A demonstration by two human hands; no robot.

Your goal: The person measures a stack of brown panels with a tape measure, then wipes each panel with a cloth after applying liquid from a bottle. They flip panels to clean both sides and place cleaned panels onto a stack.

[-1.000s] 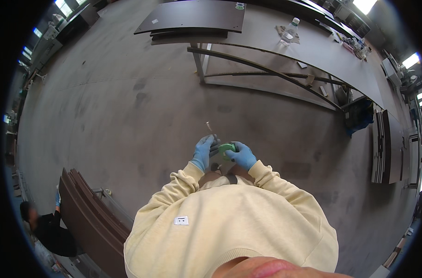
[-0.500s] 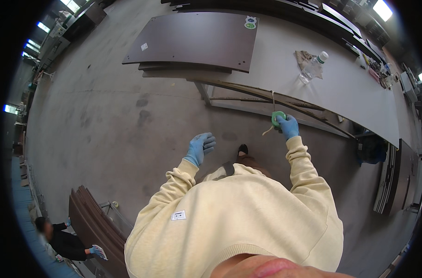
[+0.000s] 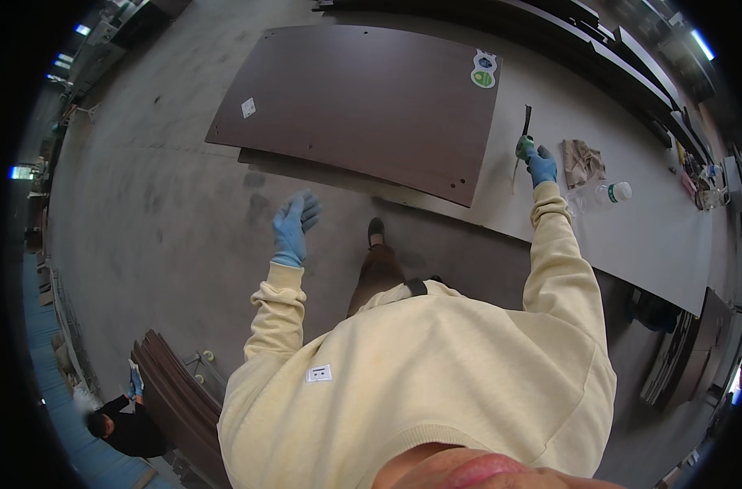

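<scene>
In the head view, the blue-gloved right hand (image 3: 542,165) had its fingers wrapped round a small, rounded green object (image 3: 525,147) at two o'clock, over the smooth white table (image 3: 648,253). A crumpled brown cloth (image 3: 583,164) lay at the hand's three o'clock. The blue-gloved left hand (image 3: 292,226), fingers slightly parted, hung at the flat brown panel's (image 3: 355,106) seven o'clock.

One gloved left hand (image 3: 296,228) at centre left, one gloved right hand (image 3: 542,167) at upper right, the wearer's two! One green handheld item (image 3: 524,147), one plastic bottle (image 3: 597,196), one tan cloth (image 3: 583,161); lower left, one co-worker (image 3: 135,429)!
</scene>
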